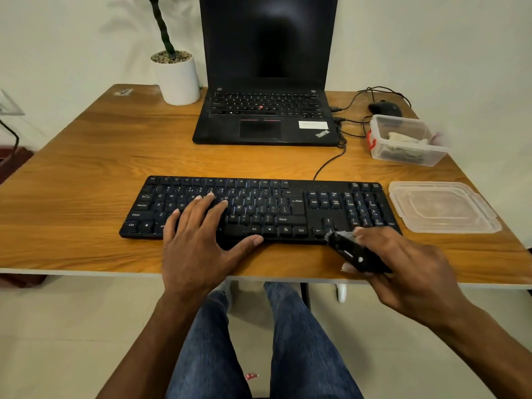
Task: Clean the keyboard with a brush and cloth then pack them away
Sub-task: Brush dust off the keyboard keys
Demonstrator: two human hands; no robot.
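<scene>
A black keyboard (288, 205) lies across the near middle of the wooden table. My left hand (198, 240) rests flat on its left-centre keys, fingers spread. My right hand (408, 269) grips a small black brush (349, 251), whose tip touches the keyboard's near edge by the arrow keys. A clear plastic box (408, 141) stands at the back right with a pale cloth (406, 139) inside. The box's clear lid (442, 207) lies flat just right of the keyboard.
A black laptop (267, 116) stands open behind the keyboard, cables trailing from its right side. A black mouse (385, 108) sits behind the box. A white plant pot (178, 79) is at the back left. The table's near edge (86, 273) runs below my hands.
</scene>
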